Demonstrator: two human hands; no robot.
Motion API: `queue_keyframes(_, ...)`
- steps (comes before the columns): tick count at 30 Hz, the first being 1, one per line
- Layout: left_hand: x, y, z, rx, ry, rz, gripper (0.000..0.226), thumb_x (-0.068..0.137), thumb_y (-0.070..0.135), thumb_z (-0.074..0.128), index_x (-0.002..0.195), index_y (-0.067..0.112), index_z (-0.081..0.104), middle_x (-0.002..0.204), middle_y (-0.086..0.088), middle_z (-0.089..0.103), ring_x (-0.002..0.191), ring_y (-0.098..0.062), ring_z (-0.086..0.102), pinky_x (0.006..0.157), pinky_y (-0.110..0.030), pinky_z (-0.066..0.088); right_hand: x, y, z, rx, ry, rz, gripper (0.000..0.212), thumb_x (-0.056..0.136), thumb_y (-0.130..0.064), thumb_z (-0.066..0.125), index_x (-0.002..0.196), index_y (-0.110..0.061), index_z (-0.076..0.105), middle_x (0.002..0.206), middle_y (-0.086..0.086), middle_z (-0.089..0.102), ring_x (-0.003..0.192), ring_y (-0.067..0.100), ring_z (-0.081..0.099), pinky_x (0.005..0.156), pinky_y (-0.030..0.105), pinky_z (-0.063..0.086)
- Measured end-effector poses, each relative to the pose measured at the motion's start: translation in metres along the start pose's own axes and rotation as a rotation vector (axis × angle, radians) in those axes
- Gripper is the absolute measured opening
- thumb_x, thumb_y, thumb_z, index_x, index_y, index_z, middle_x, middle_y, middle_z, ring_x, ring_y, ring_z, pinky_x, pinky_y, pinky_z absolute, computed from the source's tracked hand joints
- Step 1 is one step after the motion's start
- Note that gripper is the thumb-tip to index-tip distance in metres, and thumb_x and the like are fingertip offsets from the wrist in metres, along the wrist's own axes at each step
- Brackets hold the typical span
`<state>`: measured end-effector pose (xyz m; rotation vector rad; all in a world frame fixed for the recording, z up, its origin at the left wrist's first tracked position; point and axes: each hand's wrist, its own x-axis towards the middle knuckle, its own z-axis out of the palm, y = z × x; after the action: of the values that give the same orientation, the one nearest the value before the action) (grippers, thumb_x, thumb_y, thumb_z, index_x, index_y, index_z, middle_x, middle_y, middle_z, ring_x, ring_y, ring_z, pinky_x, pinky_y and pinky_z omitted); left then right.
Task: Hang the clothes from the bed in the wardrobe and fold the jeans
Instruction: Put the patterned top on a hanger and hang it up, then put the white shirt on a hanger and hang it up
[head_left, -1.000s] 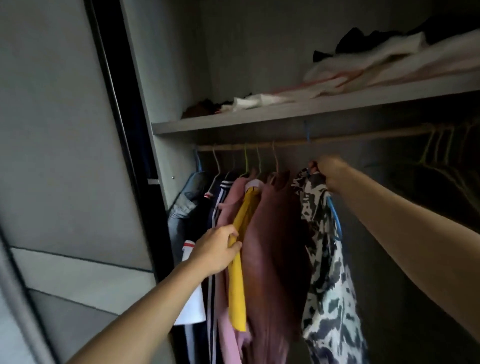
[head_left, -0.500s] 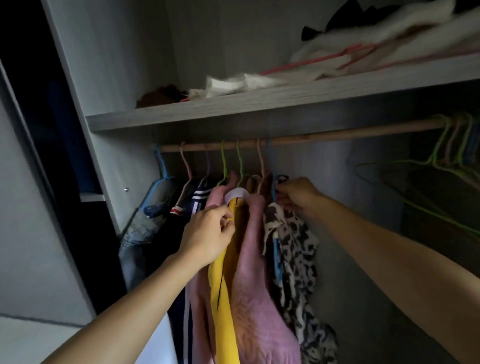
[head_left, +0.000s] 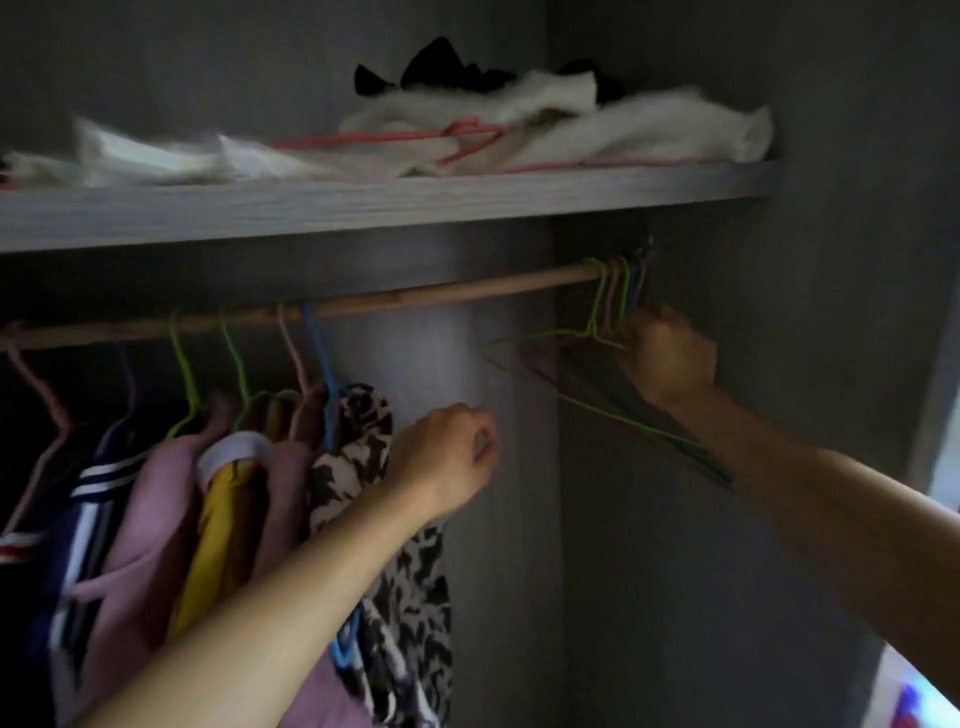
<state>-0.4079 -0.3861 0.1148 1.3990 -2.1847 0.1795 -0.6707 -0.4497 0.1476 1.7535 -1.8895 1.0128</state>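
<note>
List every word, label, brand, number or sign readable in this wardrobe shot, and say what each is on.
No text can be read anywhere in this view.
Clothes on the rail: only stripes and a black-and-white print, no letters.
Hangers and shelf pile: no labels visible.
Coloured patch at the lower right: too blurred to tell.

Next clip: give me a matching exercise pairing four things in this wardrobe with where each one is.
1. black-and-white patterned garment
2. bunch of empty wire hangers
3. white fabric pile
4. yellow garment

A. on the shelf
B. wooden rod, right end, at the right hand
C. between pink garments
D. next to the left hand

Pairs: 1-D, 2-B, 3-A, 4-C
</note>
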Motion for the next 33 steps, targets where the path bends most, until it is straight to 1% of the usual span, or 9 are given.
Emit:
queue_keyframes(3,0.015,0.004,0.016,0.024,-0.083,-0.026,0.016,0.086,0.036,0.052,0.095,0.029,0.064,0.101,0.002,0.066,0.093,-0.023,0.063,0.077,-0.035,0.051,-0.005,0.025,0.006,-0.191,-0.122,0.01,0.03,0.087,-0.034,0.062,0.11,-0.014,0.066,0.112,0.014,0.063,0.1,0.035,0.064,0.076,0.04,0.052)
queue_keyframes(10,0.021,-0.008,0.024,-0.017,-0.101,-0.096,0.016,0.091,0.032,0.052,0.095,0.026,0.066,0.088,0.003,0.067,0.08,-0.017,0.063,0.073,-0.035,0.054,0.0,0.042,0.016,-0.255,-0.042,-0.091,0.032,0.092,-0.038,0.054,0.107,-0.013,0.069,0.105,0.012,0.065,0.093,0.035,0.065,0.07,0.04,0.052)
queue_keyframes(13,0.016,-0.013,0.022,-0.032,-0.095,-0.112,0.013,0.091,0.028,0.053,0.091,0.027,0.066,0.082,0.003,0.066,0.076,-0.016,0.062,0.07,-0.034,0.054,0.0,0.039,0.015,-0.224,-0.019,-0.147,0.031,0.094,-0.029,0.052,0.124,-0.024,0.06,0.109,0.011,0.065,0.09,0.037,0.066,0.069,0.04,0.052)
queue_keyframes(16,0.013,-0.017,0.018,-0.033,-0.104,-0.118,0.012,0.092,0.028,0.053,0.089,0.029,0.065,0.082,0.005,0.065,0.076,-0.013,0.061,0.07,-0.033,0.054,0.005,0.036,0.016,-0.279,-0.068,-0.222,0.051,0.09,-0.014,0.052,0.137,-0.032,0.048,0.125,0.01,0.053,0.108,0.034,0.057,0.071,0.038,0.05)
queue_keyframes(18,0.011,-0.019,0.013,-0.034,-0.109,-0.118,0.011,0.092,0.029,0.053,0.088,0.031,0.063,0.082,0.007,0.064,0.074,-0.011,0.06,0.071,-0.034,0.054,0.008,0.031,0.019,-0.333,-0.097,-0.2,0.045,0.091,-0.015,0.049,0.134,-0.024,0.053,0.127,0.011,0.049,0.117,0.031,0.047,0.075,0.039,0.05)
queue_keyframes(22,0.008,-0.022,0.005,-0.033,-0.112,-0.11,0.011,0.092,0.03,0.053,0.089,0.03,0.063,0.081,0.008,0.063,0.072,-0.01,0.061,0.069,-0.032,0.054,0.009,0.026,0.029,-0.351,-0.138,-0.071,0.046,0.092,-0.049,0.046,0.125,-0.021,0.061,0.128,0.009,0.052,0.12,0.028,0.043,0.087,0.04,0.048)
queue_keyframes(25,0.004,-0.025,-0.002,-0.046,-0.112,-0.091,0.01,0.09,0.031,0.053,0.087,0.03,0.062,0.076,0.008,0.064,0.068,-0.011,0.062,0.065,-0.03,0.053,0.01,0.023,0.035,-0.379,-0.153,-0.066,0.044,0.089,-0.044,0.052,0.125,-0.021,0.061,0.126,0.009,0.051,0.12,0.029,0.041,0.095,0.042,0.042)
queue_keyframes(28,-0.001,-0.033,-0.01,-0.035,-0.104,-0.081,0.01,0.088,0.031,0.053,0.085,0.031,0.062,0.075,0.008,0.065,0.067,-0.012,0.062,0.061,-0.028,0.049,0.015,0.006,0.025,-0.323,-0.024,-0.036,0.038,0.092,-0.045,0.047,0.113,-0.021,0.069,0.122,0.012,0.054,0.117,0.031,0.042,0.092,0.043,0.036)
queue_keyframes(33,-0.01,-0.045,-0.019,-0.054,-0.101,-0.088,0.011,0.088,0.03,0.054,0.086,0.029,0.065,0.073,0.004,0.066,0.068,-0.013,0.063,0.065,-0.031,0.053,0.02,-0.029,-0.005,-0.185,0.051,-0.007,0.038,0.092,-0.044,0.05,0.099,-0.014,0.072,0.112,0.018,0.062,0.111,0.035,0.052,0.088,0.042,0.043)
